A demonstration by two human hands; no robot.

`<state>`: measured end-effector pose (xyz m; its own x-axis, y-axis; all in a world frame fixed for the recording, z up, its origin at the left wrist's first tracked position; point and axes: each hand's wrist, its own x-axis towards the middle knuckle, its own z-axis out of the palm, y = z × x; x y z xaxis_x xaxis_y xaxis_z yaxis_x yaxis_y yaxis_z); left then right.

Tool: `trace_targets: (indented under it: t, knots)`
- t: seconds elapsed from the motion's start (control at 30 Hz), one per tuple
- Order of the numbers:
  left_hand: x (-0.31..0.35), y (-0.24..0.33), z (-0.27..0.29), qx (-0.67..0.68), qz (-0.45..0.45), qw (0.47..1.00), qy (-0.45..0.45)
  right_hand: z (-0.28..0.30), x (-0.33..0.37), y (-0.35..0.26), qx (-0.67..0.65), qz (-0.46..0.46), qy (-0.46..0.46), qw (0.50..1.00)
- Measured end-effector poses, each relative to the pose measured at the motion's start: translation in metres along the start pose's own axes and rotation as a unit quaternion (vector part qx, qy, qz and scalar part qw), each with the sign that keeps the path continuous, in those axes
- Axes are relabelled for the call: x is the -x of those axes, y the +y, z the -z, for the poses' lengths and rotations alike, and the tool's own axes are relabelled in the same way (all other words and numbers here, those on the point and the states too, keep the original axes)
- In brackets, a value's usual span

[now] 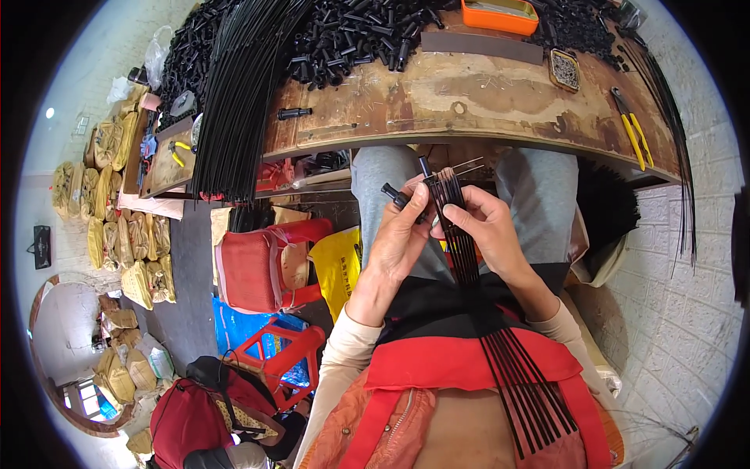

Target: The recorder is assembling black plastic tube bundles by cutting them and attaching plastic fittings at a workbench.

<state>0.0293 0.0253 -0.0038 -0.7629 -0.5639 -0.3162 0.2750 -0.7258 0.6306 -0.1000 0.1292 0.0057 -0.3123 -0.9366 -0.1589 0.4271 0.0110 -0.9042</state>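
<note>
A fan of thin black umbrella ribs (522, 383) runs from between my hands down over my lap and a red apron. My left hand (397, 238) is closed round their upper ends, thumb on top. A black tubular umbrella runner (393, 194) also sticks out from its fingers. My right hand (491, 228) pinches the same ribs from the right, its thumb lying across them. Two thin, pale metal pieces (469, 166) jut out above the hands. How the rib ends and runner meet is partly hidden by my fingers.
The wooden bench (375, 117) ahead carries a heap of black runners (367, 39), a long rib bundle (242, 102), an orange tray (500, 14), a small box of metal bits (564, 69) and yellow-handled pliers (634, 133). Red stools (258, 270) and a seated person (199, 414) are at left.
</note>
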Motion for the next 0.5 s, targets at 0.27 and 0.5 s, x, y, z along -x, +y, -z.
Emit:
trace_targets:
  t: [0.27, 0.5]
  knots:
    - [0.001, 0.005, -0.01, -0.059, 0.023, 0.997, -0.051, 0.01, 0.0, 0.002, -0.076, -0.043, -0.035, 0.996]
    - [0.001, 0.007, -0.016, -0.066, 0.031, 0.997, -0.028, 0.015, -0.004, 0.001, -0.13, -0.066, -0.056, 0.988]
